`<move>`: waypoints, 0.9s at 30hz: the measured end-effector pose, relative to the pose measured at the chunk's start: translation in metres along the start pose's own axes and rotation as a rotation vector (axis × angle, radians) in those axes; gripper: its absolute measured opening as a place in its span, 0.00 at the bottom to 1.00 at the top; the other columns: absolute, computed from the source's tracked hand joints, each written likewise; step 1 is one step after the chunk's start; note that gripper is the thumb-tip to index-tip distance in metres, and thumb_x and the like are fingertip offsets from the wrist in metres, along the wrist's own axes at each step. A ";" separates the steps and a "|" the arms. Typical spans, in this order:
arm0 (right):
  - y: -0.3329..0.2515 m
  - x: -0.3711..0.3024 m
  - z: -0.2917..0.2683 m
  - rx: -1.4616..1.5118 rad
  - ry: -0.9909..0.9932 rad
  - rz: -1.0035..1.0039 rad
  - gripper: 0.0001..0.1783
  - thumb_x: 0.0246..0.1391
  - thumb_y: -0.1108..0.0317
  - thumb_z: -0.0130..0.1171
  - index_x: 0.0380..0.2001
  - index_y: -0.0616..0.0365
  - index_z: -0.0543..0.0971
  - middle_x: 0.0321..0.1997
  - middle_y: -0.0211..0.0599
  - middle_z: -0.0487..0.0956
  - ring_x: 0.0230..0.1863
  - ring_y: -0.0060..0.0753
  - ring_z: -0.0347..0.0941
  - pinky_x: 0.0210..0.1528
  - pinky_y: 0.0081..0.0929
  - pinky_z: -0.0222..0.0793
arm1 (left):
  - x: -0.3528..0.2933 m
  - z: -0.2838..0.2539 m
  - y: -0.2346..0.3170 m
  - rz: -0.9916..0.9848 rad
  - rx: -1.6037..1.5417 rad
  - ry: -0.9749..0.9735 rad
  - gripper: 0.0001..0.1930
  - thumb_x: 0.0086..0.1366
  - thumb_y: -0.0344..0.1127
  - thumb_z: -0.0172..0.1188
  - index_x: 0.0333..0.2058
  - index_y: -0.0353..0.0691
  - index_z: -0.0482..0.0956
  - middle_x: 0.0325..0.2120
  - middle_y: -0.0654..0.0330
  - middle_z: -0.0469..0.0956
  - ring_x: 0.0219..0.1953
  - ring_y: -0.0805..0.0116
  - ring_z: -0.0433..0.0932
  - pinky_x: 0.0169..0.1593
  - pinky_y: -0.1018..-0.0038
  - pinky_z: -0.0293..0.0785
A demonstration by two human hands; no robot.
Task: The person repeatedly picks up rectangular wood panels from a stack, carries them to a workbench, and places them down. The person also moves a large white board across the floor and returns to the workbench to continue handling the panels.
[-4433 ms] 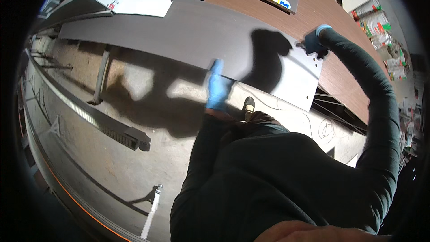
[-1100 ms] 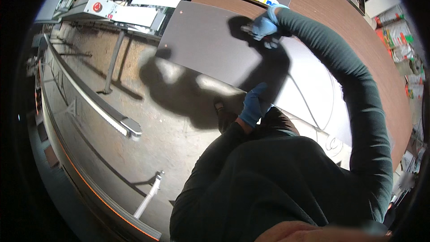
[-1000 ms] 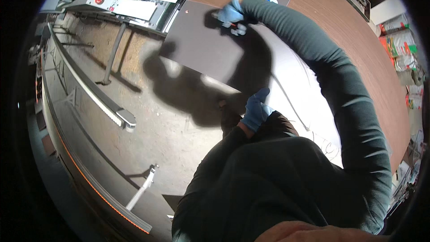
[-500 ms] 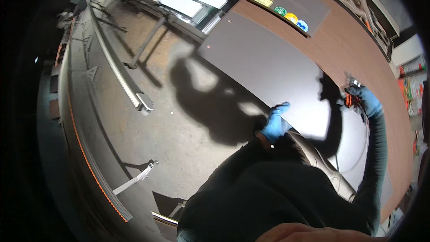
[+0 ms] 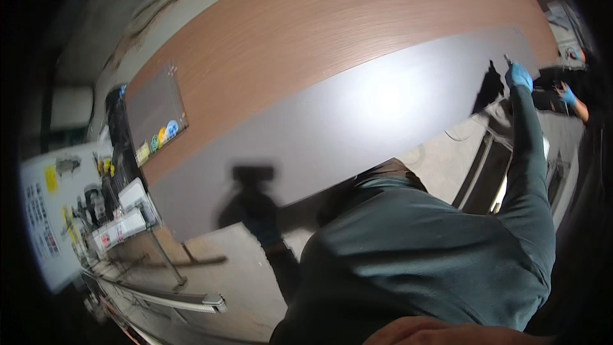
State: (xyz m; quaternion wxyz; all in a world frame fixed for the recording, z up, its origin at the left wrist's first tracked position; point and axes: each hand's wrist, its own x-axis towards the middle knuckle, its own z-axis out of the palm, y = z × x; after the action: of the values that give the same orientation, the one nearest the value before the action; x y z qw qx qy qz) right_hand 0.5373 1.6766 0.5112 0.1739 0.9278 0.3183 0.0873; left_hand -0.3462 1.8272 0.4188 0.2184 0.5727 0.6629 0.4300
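Observation:
A long grey panel (image 5: 306,134) lies on top of a larger brown wood-grain panel (image 5: 300,32). My right hand (image 5: 520,76), in a blue glove, is stretched far out to the right end of the grey panel. Its fingers are closed round a small hand tool (image 5: 508,59), of which a metal tip shows. At the near edge of the grey panel, toward its left end, is my left hand (image 5: 263,231), also gloved. Dark shadow covers it, and its fingers cannot be made out.
On the far left lies a small grey panel (image 5: 153,99) with round coloured stickers (image 5: 167,131). A machine with white covers (image 5: 121,227) stands beyond the left end, near a rail (image 5: 185,303). At the far right, another person's gloved hand (image 5: 566,94) shows.
My view has swung to the right along the panel. My right hand has moved out to the panel's right end with the tool. My left hand stays by the near edge, now in shadow.

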 end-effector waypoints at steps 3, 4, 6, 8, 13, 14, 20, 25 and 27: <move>0.085 0.041 -0.002 -0.083 0.198 0.026 0.12 0.66 0.60 0.49 0.41 0.51 0.80 0.41 0.48 0.84 0.43 0.56 0.82 0.42 0.55 0.77 | 0.016 -0.013 -0.029 -0.682 -0.788 -0.124 0.28 0.76 0.53 0.49 0.63 0.36 0.73 0.60 0.47 0.76 0.59 0.51 0.77 0.62 0.60 0.75; 0.108 0.056 -0.005 -0.111 0.210 -0.001 0.10 0.65 0.62 0.50 0.43 0.51 0.77 0.39 0.47 0.83 0.41 0.55 0.82 0.39 0.54 0.77 | 0.020 -0.018 -0.033 -0.751 -0.961 -0.144 0.30 0.75 0.54 0.50 0.65 0.37 0.71 0.62 0.48 0.74 0.61 0.50 0.74 0.65 0.59 0.72; 0.140 0.069 -0.010 -0.216 0.306 -0.032 0.09 0.65 0.64 0.51 0.46 0.50 0.72 0.37 0.44 0.81 0.39 0.51 0.82 0.33 0.51 0.76 | 0.026 -0.026 -0.036 -0.830 -1.097 -0.148 0.34 0.74 0.57 0.51 0.67 0.37 0.68 0.66 0.50 0.71 0.65 0.50 0.70 0.68 0.56 0.67; 0.153 0.098 -0.001 -0.245 0.370 -0.096 0.09 0.65 0.66 0.51 0.48 0.48 0.71 0.36 0.41 0.81 0.36 0.50 0.82 0.29 0.48 0.76 | 0.027 -0.028 -0.027 -0.801 -0.974 -0.020 0.38 0.72 0.62 0.52 0.68 0.37 0.66 0.68 0.53 0.67 0.68 0.53 0.66 0.70 0.56 0.63; 0.114 0.186 0.043 0.101 0.370 -0.190 0.10 0.66 0.63 0.51 0.47 0.50 0.75 0.42 0.49 0.81 0.43 0.58 0.80 0.37 0.54 0.74 | 0.026 0.004 0.024 -0.832 -0.759 0.128 0.38 0.73 0.63 0.50 0.69 0.39 0.64 0.67 0.55 0.68 0.66 0.54 0.66 0.70 0.58 0.61; 0.099 0.192 0.048 0.163 0.264 -0.200 0.12 0.67 0.61 0.48 0.48 0.51 0.77 0.45 0.54 0.81 0.45 0.62 0.78 0.40 0.55 0.73 | 0.017 0.010 0.038 -0.853 -0.756 0.114 0.37 0.74 0.62 0.49 0.68 0.39 0.65 0.67 0.55 0.67 0.66 0.54 0.65 0.70 0.58 0.60; 0.051 0.102 -0.006 0.714 -0.265 -0.048 0.19 0.70 0.52 0.52 0.39 0.58 0.80 0.33 0.45 0.83 0.32 0.40 0.78 0.31 0.37 0.70 | -0.023 0.070 0.112 -1.026 -0.930 -0.146 0.30 0.73 0.59 0.56 0.61 0.41 0.72 0.60 0.57 0.76 0.55 0.62 0.78 0.56 0.65 0.78; 0.010 -0.046 -0.110 1.620 -1.109 -0.200 0.13 0.66 0.59 0.51 0.38 0.60 0.72 0.23 0.44 0.78 0.19 0.35 0.74 0.22 0.31 0.72 | -0.056 0.126 0.178 -0.525 -0.525 -0.786 0.22 0.64 0.47 0.65 0.49 0.38 0.76 0.42 0.54 0.77 0.42 0.59 0.78 0.45 0.66 0.76; -0.025 -0.107 -0.141 1.665 -1.399 -0.301 0.16 0.56 0.66 0.61 0.42 0.66 0.73 0.24 0.54 0.81 0.20 0.44 0.78 0.22 0.32 0.75 | -0.058 0.139 0.204 0.367 0.155 -0.890 0.19 0.60 0.44 0.67 0.44 0.38 0.77 0.35 0.53 0.77 0.36 0.55 0.78 0.41 0.64 0.75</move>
State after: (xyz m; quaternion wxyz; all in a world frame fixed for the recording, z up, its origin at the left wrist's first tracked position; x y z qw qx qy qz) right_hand 0.4008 1.6665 0.6267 -0.3558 0.5509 0.2185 -0.7226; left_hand -0.1065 1.8114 0.5001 0.3579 0.8229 0.4235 0.1242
